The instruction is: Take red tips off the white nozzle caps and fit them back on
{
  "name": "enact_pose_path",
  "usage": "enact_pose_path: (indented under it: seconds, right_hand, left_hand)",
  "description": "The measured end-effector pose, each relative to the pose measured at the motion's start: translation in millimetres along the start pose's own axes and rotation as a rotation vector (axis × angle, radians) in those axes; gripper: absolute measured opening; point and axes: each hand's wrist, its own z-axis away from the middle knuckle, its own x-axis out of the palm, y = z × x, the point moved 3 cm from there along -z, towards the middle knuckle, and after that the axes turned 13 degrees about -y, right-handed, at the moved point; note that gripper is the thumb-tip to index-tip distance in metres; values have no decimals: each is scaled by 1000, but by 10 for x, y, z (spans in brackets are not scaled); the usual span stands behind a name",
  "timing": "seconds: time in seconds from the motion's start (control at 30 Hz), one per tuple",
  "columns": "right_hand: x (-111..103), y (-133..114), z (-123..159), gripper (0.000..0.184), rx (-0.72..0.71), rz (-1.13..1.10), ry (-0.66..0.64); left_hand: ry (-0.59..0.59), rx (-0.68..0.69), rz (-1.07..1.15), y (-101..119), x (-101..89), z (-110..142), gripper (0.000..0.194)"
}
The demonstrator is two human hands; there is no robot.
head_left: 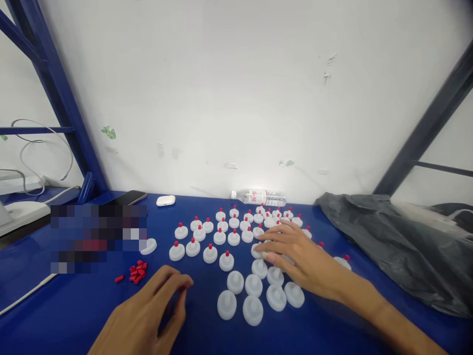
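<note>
**Bare lids in front, red-tipped lids behind**

Watching from my end, I have the right hand (pixel 301 251) low over the white lids, fingers reaching forward around one lid (pixel 257 250); I cannot tell whether they grip it or merely touch it. The left hand (pixel 138 310) is curled, thumb and forefinger drawn together, with a hint of red at the fingertips. I cannot tell whether a piece is pinched there.

Beside that hand, the loose red caps (pixel 138 271) lie heaped on the blue table (pixel 199 325), which I judge puts them within its easy reach. The uncapped lids (pixel 253 309) sit nearest me, below the right hand, their spouts up and open to view. Behind them the red-capped lids (pixel 226 260) stand in loose rows; resting on their broad sides probably keeps them steady. A clear bottle (pixel 273 197) lies on its side near the wall (pixel 236 98), beyond the lids.
</note>
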Motion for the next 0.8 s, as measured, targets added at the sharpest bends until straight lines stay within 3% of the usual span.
enact_pose_path:
  seconds: [0.13,0.33,0.43,0.57,0.73,0.8]
  right_hand:
    - [38,-20,14,33,-14,9,-30]
    - [-63,-162,27,18,-72,28,261]
    - [-7,-371,-13,14,-222,23,247]
    - [118,-557,-65,18,-366,40,143]
    - [136,-569,-62,14,-391,70,228]
    - [127,-554,-45,16,-386,57,265]
  left_hand:
    - [-37,127,185,190,25,-155,17]
    - [34,172,360,547,-144,-403,6]
    - [109,188,456,659,-160,-423,3]
    - [68,274,535,674,-14,-388,8]
    - [-20,375,527,615,139,-328,20]
    - [11,365,479,599,143,-316,20]
